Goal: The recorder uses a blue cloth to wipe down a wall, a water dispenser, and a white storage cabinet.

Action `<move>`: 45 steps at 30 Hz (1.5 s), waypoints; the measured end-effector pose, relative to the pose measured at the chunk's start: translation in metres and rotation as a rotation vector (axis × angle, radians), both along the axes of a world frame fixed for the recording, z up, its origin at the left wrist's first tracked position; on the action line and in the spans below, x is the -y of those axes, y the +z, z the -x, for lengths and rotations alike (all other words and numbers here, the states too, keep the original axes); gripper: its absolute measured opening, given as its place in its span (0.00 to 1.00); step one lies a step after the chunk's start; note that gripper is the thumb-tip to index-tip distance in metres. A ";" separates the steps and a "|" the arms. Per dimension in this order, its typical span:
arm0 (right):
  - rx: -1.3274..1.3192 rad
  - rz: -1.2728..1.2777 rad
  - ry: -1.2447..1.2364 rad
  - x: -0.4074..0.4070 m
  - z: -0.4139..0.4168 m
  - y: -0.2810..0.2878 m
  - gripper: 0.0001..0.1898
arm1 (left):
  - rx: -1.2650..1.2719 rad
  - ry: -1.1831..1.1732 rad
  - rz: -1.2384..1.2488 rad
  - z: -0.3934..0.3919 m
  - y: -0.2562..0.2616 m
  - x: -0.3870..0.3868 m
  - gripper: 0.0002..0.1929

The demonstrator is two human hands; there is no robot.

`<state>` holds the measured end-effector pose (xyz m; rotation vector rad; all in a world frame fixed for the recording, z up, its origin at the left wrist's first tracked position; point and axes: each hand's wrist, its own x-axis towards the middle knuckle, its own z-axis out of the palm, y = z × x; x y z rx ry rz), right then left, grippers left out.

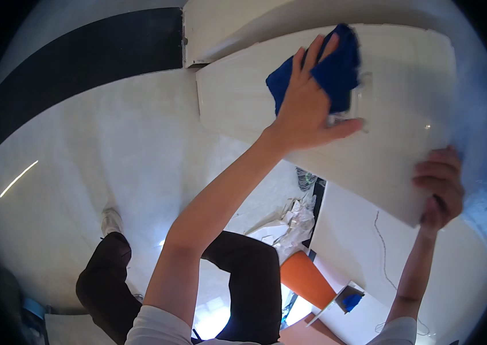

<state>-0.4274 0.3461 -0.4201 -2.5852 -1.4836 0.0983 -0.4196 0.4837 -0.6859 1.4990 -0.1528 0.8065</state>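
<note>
A white panel (390,168), flat and slightly glossy, spans the upper right of the view. My left hand (306,103) lies on its face with fingers spread, pressing a dark blue cloth (340,73) against it. The thumb points right, beside a small recessed or raised fitting (362,95) that the cloth and hand partly cover. My right hand (441,185) is blurred and grips the panel's lower right edge near the corner. Its thumb is on the near side of that edge.
Crumpled clear plastic and white scraps (297,220) lie on the pale floor (140,129) below the panel. Nearby are an orange object (308,278) and a small holder with blue material (351,300). A thin cord (381,241) runs down a white surface. A black band (97,47) borders the floor.
</note>
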 end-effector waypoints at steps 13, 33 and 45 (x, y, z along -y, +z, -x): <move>0.449 0.644 0.091 -0.012 0.028 0.024 0.14 | 0.346 -0.107 -0.299 0.016 -0.064 0.006 0.50; 0.880 0.434 -0.094 0.000 0.040 -0.031 0.12 | 0.661 -0.183 -0.526 0.043 -0.069 0.028 0.46; 0.788 0.009 0.018 -0.011 0.055 -0.055 0.11 | 0.486 -0.054 -0.385 -0.009 -0.086 -0.001 0.48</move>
